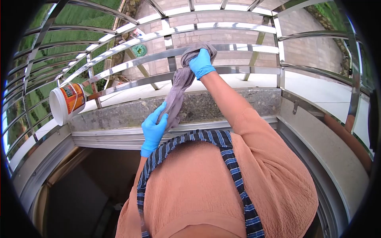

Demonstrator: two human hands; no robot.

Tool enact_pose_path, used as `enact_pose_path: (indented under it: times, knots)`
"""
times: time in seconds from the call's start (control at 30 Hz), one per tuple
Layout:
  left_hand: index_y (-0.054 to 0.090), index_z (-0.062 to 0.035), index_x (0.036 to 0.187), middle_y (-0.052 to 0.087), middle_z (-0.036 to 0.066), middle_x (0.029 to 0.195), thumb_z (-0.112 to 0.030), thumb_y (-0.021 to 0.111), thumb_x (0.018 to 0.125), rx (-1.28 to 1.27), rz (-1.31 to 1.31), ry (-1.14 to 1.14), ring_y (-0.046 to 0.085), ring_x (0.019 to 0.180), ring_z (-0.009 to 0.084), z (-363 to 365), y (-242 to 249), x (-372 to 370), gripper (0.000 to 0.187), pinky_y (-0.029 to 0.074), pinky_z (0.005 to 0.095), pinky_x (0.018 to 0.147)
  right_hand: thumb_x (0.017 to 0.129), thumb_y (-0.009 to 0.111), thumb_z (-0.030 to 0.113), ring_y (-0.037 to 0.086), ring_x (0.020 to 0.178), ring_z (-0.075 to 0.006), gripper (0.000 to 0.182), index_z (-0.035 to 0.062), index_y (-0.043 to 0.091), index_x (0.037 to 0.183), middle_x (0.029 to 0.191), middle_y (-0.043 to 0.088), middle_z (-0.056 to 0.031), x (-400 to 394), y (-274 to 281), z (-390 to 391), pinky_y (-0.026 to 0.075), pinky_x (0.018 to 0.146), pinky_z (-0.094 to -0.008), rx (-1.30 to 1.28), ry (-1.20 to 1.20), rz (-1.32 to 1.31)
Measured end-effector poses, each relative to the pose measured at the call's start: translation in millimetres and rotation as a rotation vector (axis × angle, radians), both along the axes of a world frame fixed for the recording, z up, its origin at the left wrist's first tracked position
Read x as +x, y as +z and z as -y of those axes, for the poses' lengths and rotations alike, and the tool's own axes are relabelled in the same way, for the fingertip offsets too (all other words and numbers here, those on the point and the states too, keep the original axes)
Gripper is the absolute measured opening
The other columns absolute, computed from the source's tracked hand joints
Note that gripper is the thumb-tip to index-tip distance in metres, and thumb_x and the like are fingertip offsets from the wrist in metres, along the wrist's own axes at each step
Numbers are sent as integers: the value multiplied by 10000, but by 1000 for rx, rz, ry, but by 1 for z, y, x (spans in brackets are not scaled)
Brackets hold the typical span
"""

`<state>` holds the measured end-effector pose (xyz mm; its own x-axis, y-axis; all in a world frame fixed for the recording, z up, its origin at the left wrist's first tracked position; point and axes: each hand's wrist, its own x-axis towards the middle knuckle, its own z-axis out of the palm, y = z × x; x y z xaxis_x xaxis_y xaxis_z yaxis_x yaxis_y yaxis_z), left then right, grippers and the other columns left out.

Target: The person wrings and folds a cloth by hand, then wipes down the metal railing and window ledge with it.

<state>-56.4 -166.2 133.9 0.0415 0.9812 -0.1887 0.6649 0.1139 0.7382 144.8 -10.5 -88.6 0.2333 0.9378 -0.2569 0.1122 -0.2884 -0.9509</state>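
Observation:
A greyish-purple cloth point(180, 89) stretches from the metal railing down toward my body. My right hand point(201, 64), in a blue glove, is closed around the bunched upper part of the cloth, against a flat, shiny rail point(238, 48). Lower down and to the left, my gloved left hand point(153, 129) grips the hanging end of the cloth between thumb and fingers. This hand is just above the window frame point(107, 137). The rail's surface beneath the bunched cloth is hidden.
A white bucket point(59, 106) with an orange label appears tilted by the railing at the left. A rough stone sill point(131, 110) runs below the bars. Outside, far below, lie a paved yard point(309, 49), grass point(75, 23) and a green round object point(139, 50).

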Motion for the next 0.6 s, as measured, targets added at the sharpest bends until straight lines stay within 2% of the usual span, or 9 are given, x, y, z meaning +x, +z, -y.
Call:
enact_pose_path:
  times: [0.03,0.13,0.2,0.27,0.33,0.4,0.43,0.5,0.6]
  knots:
    - [661,-108,1170,700,110,987,-64,669,792,-27,-7,18,662,786,165,2,2,-1,380,511,290,729,786,530,-51,576,811,-163,163,12,564,933,951,627,-97,-8,4,-1,496,761,-287,-25,167,373]
    - [663,-106,1164,701,110,999,-64,675,789,7,-22,15,670,810,166,2,0,-1,378,513,291,740,857,500,30,601,890,-191,155,6,579,989,987,643,-115,-7,49,-14,501,816,-320,-486,-450,-1299]
    - [665,-104,1161,702,108,993,-63,678,788,24,-20,-1,672,807,165,0,0,-3,376,515,291,735,969,398,250,498,1184,-267,360,42,468,1254,1294,511,-104,25,45,6,429,1008,-369,-296,176,-768]
    - [666,-101,1157,704,104,991,-62,681,786,5,4,-6,672,800,164,-5,6,-3,373,516,292,729,964,418,264,487,1195,-265,376,47,449,1269,1322,489,-102,47,85,23,431,1009,-389,-543,-180,-1401]
    - [669,-96,1151,705,105,980,-60,682,785,52,16,-7,667,784,152,-9,10,-1,369,515,288,714,943,476,228,503,1166,-241,386,48,429,1281,1326,484,-96,74,36,55,440,992,-360,-179,-3,-1087]
    - [671,-93,1148,705,104,963,-55,681,783,59,17,-17,658,766,139,-12,11,1,367,511,281,701,917,530,173,518,1142,-234,379,47,446,1265,1306,497,-102,104,35,76,432,1000,-348,7,120,-760]
    - [671,-92,1148,706,103,952,-52,681,783,47,3,-19,653,757,132,-13,11,-1,368,509,276,696,902,556,137,525,1133,-238,362,46,472,1243,1284,512,-112,116,69,84,420,1018,-351,17,164,-606]
    - [674,-95,1149,701,99,886,-41,680,778,125,21,-48,619,693,112,-18,13,4,375,496,263,659,824,658,69,535,1089,-197,334,48,560,1142,1175,576,-89,134,170,67,431,986,-334,-66,502,544]
    - [676,-104,1150,695,91,858,-41,683,773,122,14,-59,604,667,112,-24,18,8,382,494,268,646,750,713,9,534,1076,-176,346,50,598,1074,1139,600,-66,170,122,89,443,946,-316,-40,292,-136]
